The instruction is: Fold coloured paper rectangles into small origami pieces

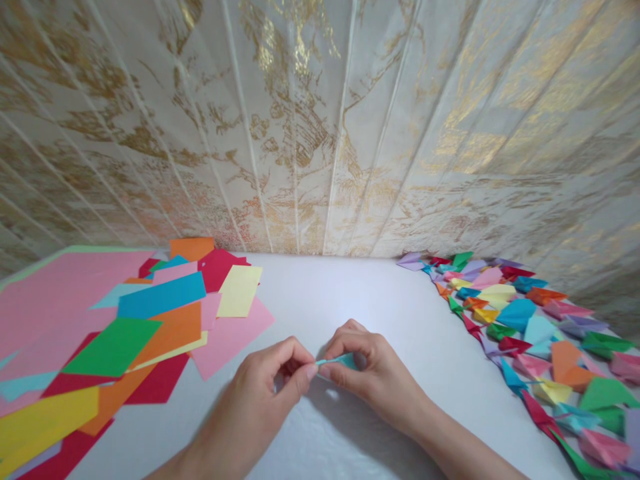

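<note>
A small piece of folded light blue paper [346, 361] is held between my two hands, just above the white table. My left hand [273, 380] pinches its thin left tip between thumb and forefinger. On the other side, my right hand [373, 373] grips the paper near the middle, thumb below and fingers curled over it. Part of the paper is hidden behind the right fingers, so its full folded shape cannot be made out.
Loose coloured sheets lie overlapping on the left, among them a green sheet [113, 347] and a blue sheet [163, 295]. Many folded paper figures [517, 313] crowd the right side. A white and gold patterned curtain [310, 133] hangs along the far edge of the table [320, 293].
</note>
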`<state>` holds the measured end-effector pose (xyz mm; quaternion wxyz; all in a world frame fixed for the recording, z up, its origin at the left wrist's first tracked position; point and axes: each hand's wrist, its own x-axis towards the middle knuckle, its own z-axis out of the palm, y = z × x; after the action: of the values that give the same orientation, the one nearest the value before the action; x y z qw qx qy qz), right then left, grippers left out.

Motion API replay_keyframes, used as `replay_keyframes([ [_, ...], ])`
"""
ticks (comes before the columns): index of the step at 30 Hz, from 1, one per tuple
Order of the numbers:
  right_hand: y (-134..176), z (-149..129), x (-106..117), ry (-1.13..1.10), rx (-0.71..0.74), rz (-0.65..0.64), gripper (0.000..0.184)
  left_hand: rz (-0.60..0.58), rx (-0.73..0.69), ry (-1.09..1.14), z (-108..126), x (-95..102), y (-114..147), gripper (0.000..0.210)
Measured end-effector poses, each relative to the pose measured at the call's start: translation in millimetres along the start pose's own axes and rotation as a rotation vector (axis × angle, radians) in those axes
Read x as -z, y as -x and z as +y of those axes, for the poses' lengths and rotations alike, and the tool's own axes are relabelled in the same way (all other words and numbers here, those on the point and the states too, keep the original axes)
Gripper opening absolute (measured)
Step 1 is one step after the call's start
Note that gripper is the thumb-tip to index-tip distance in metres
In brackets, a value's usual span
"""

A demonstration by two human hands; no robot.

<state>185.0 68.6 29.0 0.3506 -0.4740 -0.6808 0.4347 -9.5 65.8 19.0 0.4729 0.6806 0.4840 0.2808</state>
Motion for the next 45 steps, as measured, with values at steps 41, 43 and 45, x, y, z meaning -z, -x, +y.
replay_keyframes([
  [41,4,-3,-3,0.149,0.059,0.041,0.021,0.06,-0.192,-0.146,-6,3.1,-3,0.01],
  [43,4,-5,-2,0.129,0.016,0.011,0.022,0.058,-0.279,-0.222,-7,6.1,-3,0.013],
  [45,4,-7,-1,0.162,0.039,0.004,0.022,0.068,-0.359,-0.267,-9,7.5,-2,0.013],
])
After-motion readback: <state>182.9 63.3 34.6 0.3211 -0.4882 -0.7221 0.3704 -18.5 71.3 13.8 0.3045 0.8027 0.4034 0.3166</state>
